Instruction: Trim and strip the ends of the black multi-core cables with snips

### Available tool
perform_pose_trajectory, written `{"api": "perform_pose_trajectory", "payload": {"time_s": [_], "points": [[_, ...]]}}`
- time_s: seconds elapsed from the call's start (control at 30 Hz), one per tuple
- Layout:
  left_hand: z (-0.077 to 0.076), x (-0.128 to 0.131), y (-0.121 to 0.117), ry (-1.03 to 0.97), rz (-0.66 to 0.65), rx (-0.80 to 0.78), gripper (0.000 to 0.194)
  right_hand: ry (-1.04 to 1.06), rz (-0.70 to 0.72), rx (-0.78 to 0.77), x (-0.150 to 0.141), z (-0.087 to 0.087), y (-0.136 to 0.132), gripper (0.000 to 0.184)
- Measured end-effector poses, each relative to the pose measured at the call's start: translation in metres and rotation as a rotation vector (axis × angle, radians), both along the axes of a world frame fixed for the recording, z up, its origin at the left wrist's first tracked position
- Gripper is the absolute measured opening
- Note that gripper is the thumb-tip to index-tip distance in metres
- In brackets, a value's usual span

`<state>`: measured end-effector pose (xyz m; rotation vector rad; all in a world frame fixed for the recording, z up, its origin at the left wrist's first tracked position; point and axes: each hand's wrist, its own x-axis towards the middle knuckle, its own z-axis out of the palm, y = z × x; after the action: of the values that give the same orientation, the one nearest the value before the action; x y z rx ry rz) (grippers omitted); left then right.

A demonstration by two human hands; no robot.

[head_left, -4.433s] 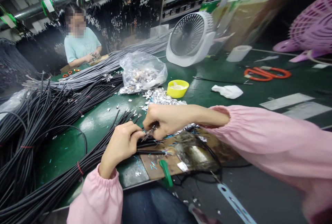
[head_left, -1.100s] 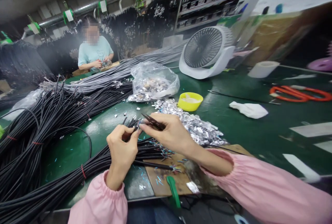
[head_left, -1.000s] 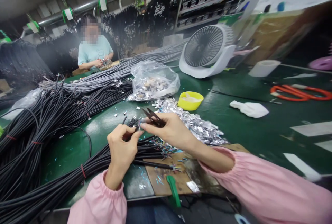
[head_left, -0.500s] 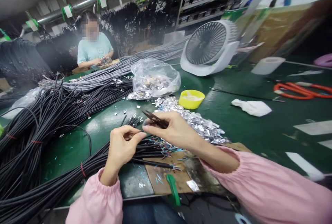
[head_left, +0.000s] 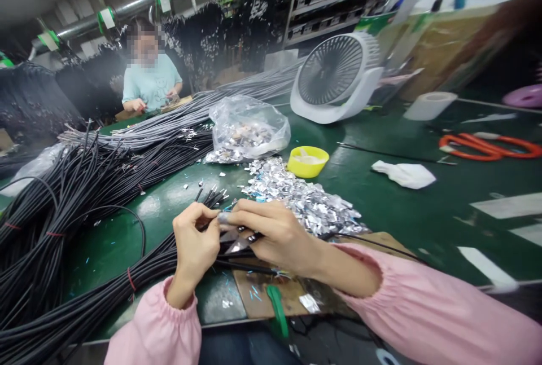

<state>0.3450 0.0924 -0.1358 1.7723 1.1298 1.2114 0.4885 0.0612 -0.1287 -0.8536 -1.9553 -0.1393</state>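
In the middle of the frame the left hand [head_left: 195, 241] and the right hand [head_left: 277, 235] come together, with their fingertips touching or almost touching. The left thumb and forefinger are clamped, it seems, on the end of one cable; the fingers hide most of it. The right fingers are closed around a tool [head_left: 237, 244], and its metal blades show below them; which kind of tool it is, I cannot tell.

The bundle [head_left: 154, 266] of black cables comes from the lower left corner and goes under the hands, with a red tie [head_left: 131, 279] around it. Below the hands lies a brown board [head_left: 248, 303], with a green handle [head_left: 277, 309] at the edge of the table [head_left: 406, 224]. Just beyond the right hand is a pile of foil scraps [head_left: 305, 201], and next to this pile stand a yellow bowl [head_left: 307, 168] and a clear bag [head_left: 248, 114]. A white fan [head_left: 334, 74] is at the upper right of centre; orange scissors [head_left: 478, 145] lie at the right side. In the upper left, another person [head_left: 152, 83] sits behind more cables.
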Motion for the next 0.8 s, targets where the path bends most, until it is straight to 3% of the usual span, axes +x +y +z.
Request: {"api": "perform_pose_trajectory", "payload": {"time_s": [0.07,0.17,0.33,0.8], "points": [[-0.0006,-0.0012,0.0006,-0.048,0.038,0.046,0.017,0.122,0.023,-0.087,-0.0005,0.0021,-0.0013,0.022],[-0.0028,-0.0028,-0.0003,-0.047,0.148,0.187,0.018,0.262,-0.106,-0.204,0.0015,0.0028,-0.0002,0.027],[-0.0053,-0.0037,-0.004,0.017,0.264,0.343,0.019,0.252,-0.096,-0.277,0.0032,-0.0001,0.0043,0.027],[-0.0029,-0.0028,-0.0086,0.065,0.259,0.437,0.016,0.284,-0.014,-0.39,0.0014,0.0031,0.0057,0.036]]}}
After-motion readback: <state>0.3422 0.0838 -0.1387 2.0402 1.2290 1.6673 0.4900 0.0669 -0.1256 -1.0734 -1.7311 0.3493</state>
